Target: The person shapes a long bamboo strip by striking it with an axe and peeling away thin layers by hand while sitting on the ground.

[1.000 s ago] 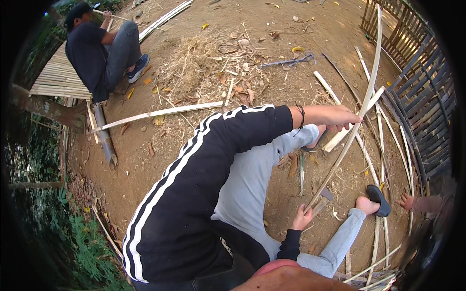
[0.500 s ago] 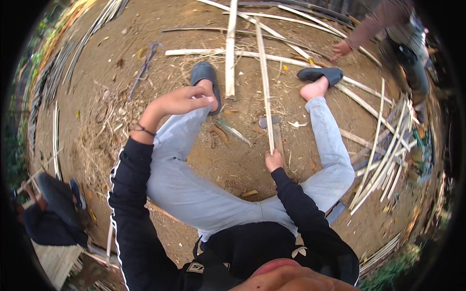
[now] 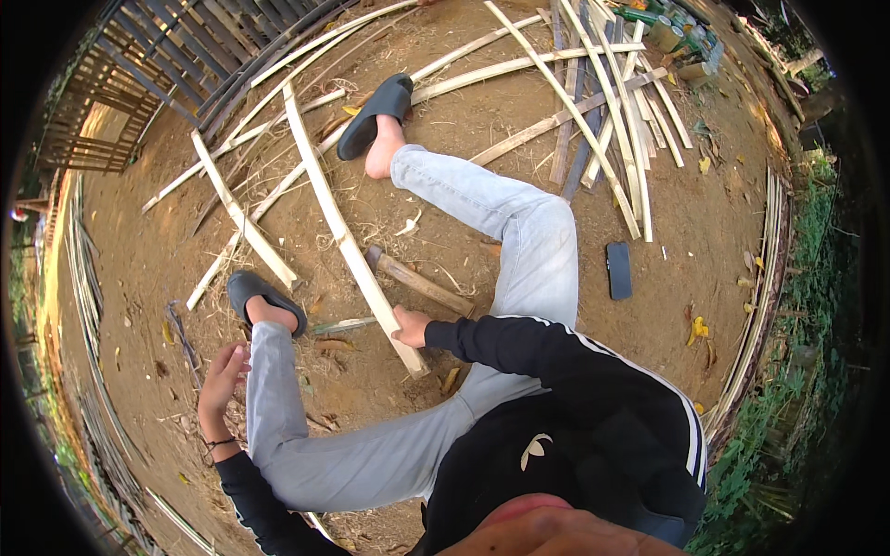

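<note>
A long pale bamboo strip slants from the ground beyond my feet back toward my lap, its broad face turned up. My right hand is closed round its edge near the close end. Beside the strip lies a tool with a thick wooden handle and a dark head; whether it is a hammer or a hatchet I cannot tell. My left hand hangs beside my left shin, fingers loosely bent and apart, holding nothing. A green-and-white sliver rests on the soil between my legs.
Another wide bamboo strip lies ahead of my left sandal. Crossed strips are heaped at the far right, near bottles. A dark phone is on the soil right of my knee. A slatted fence stands far left.
The view has swung right, bringing in the phone and fence; the other person has left view. The strip in my right hand now shows its broad face. My left hand has lowered beside my shin.
</note>
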`<move>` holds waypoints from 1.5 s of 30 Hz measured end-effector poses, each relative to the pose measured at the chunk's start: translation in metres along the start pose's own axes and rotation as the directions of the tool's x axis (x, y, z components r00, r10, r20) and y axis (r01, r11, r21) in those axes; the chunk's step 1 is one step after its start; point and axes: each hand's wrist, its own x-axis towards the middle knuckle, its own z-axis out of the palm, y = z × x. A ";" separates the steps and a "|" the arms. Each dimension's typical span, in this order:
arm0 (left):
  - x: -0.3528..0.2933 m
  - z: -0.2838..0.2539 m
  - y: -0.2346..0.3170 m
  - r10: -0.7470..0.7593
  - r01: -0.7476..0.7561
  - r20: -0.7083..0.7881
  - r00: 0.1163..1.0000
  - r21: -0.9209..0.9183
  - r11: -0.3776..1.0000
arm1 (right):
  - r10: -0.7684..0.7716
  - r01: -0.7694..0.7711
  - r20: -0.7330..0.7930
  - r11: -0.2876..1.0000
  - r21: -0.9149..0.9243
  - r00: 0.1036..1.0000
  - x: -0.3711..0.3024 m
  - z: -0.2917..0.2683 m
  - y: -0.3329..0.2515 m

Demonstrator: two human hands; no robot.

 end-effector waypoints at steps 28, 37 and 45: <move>-0.031 -0.029 -0.042 -0.117 0.119 -0.322 0.940 -0.013 0.993 | 0.011 -0.019 -0.031 0.965 -0.262 0.999 -0.012 -0.020 0.006; -0.093 0.141 -0.298 0.397 -0.056 -0.520 0.756 0.553 0.832 | 0.117 -0.125 -0.044 0.909 -0.398 0.992 -0.016 -0.018 0.028; -0.207 0.489 -0.368 0.087 -0.219 0.286 0.954 0.469 0.856 | -0.655 0.336 -0.489 0.735 -0.589 0.576 -0.127 -0.107 -0.096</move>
